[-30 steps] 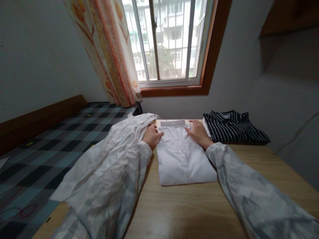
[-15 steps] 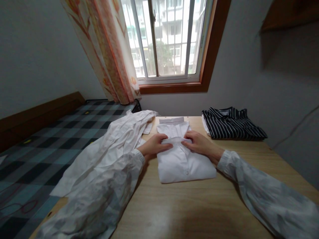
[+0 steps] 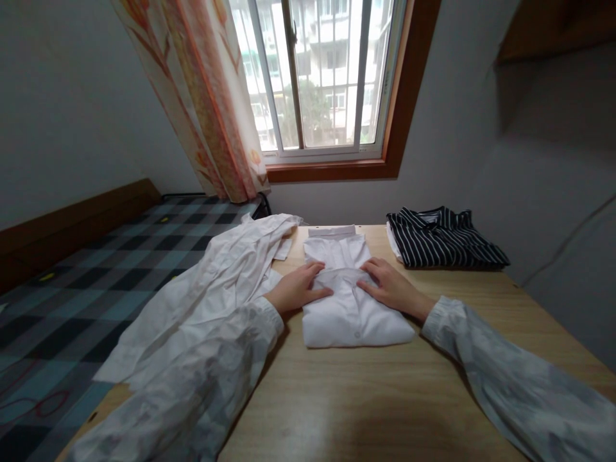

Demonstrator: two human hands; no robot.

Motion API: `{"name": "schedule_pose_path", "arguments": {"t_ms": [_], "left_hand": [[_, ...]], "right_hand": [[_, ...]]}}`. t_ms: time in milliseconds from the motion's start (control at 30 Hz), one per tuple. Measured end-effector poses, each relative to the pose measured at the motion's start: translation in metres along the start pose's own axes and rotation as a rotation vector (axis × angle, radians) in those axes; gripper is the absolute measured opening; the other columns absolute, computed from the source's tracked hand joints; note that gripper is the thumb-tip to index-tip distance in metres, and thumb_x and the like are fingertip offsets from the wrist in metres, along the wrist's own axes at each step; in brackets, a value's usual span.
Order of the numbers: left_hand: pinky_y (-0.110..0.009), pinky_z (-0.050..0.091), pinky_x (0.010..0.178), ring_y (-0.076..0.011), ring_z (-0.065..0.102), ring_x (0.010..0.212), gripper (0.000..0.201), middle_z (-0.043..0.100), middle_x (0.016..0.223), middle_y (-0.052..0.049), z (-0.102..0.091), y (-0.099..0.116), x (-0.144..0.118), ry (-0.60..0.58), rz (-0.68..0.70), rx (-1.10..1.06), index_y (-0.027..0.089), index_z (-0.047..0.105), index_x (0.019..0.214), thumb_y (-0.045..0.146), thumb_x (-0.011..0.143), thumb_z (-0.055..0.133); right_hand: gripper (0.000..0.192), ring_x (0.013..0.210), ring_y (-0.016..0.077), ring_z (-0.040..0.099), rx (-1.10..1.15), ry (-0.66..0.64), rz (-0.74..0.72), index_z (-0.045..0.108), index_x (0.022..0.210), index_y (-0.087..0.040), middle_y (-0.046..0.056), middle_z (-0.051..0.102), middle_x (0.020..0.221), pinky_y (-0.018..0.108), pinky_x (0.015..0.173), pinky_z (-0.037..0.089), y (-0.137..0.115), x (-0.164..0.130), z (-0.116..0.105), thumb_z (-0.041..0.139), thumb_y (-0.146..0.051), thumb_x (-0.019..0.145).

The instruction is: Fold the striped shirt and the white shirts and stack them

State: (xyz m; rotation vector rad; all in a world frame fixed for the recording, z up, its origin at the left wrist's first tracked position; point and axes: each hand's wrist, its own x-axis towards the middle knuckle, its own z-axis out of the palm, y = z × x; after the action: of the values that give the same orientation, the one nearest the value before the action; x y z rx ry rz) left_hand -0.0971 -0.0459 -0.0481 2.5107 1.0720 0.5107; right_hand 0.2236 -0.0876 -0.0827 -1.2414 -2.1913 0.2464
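A white button-up shirt (image 3: 353, 314), folded into a compact shape, lies on the wooden table (image 3: 308, 398) in front of me. Its collar points toward the window, and its lower part is doubled back up, with the hem edge just below the collar area. My left hand (image 3: 301, 287) rests on the left end of that edge, thumb and fingers apart. On the right end lies my right hand (image 3: 392, 287), its fingers spread over the cloth. Both hands touch the shirt without gripping it.
Loose white garments (image 3: 192, 301) are heaped along the table's left side. A folded black-and-white striped shirt (image 3: 445, 240) sits at the back right, with something white under it. Left of the table is a bed with a checked cover (image 3: 129, 244). A curtain (image 3: 219, 128) hangs beside the window (image 3: 332, 83).
Both hands have loosened from the pinched hem edge, and their fingers now lie spread on the shirt. The folded edge has settled flatter. The view has shifted slightly.
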Motion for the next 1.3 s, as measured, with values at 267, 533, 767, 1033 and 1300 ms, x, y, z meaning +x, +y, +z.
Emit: {"name": "schedule_pose_path", "arguments": {"t_ms": [267,533,767,1033,1300], "left_hand": [[-0.046,0.057,0.108,-0.0339,0.072,0.117,0.065,0.073,0.139,-0.015,0.006,-0.041,0.066,0.119,-0.045,-0.116,0.020,0.071,0.135,0.057,0.084,0.089],[-0.034,0.047,0.073,-0.0222,0.065,0.076,0.047,0.069,0.080,-0.004,0.012,-0.016,0.028,0.516,-0.420,-0.121,0.022,0.067,0.085,0.066,0.101,0.068],[-0.030,0.041,0.064,-0.0165,0.057,0.067,0.046,0.065,0.075,0.003,0.015,0.019,-0.024,0.336,-0.253,-0.299,0.022,0.068,0.096,0.065,0.091,0.083],[-0.024,0.041,0.060,-0.0134,0.057,0.066,0.045,0.064,0.083,0.004,0.026,0.009,-0.014,0.380,-0.249,-0.649,0.024,0.064,0.111,0.055,0.089,0.088],[-0.023,0.039,0.056,-0.0101,0.054,0.059,0.054,0.066,0.084,0.004,0.021,0.019,-0.014,0.408,-0.309,-0.787,0.022,0.063,0.102,0.059,0.079,0.095]], "right_hand": [[0.009,0.106,0.0293,0.068,-0.055,0.129,0.165,0.069,0.100,-0.022,0.013,0.073,0.111,0.041,0.099,0.053,0.040,0.050,0.014,0.065,-0.029,0.103],[0.050,0.128,0.0374,0.068,0.176,0.401,0.348,0.065,0.133,-0.020,0.021,0.071,0.140,0.055,0.114,0.054,0.046,0.025,0.014,0.071,-0.055,0.098],[0.052,0.095,0.0327,0.070,0.194,0.297,0.442,0.068,0.124,-0.023,0.011,0.074,0.105,0.050,0.091,0.058,0.000,-0.045,-0.008,0.078,-0.065,0.095],[0.055,0.103,0.0294,0.077,0.711,0.407,0.461,0.061,0.124,-0.029,0.009,0.076,0.118,0.042,0.086,0.063,0.000,-0.028,0.001,0.088,-0.057,0.085],[0.050,0.073,0.0209,0.072,0.957,0.390,0.577,0.059,0.115,-0.028,0.000,0.078,0.089,0.029,0.062,0.055,-0.010,-0.034,-0.012,0.088,-0.041,0.077]]}}
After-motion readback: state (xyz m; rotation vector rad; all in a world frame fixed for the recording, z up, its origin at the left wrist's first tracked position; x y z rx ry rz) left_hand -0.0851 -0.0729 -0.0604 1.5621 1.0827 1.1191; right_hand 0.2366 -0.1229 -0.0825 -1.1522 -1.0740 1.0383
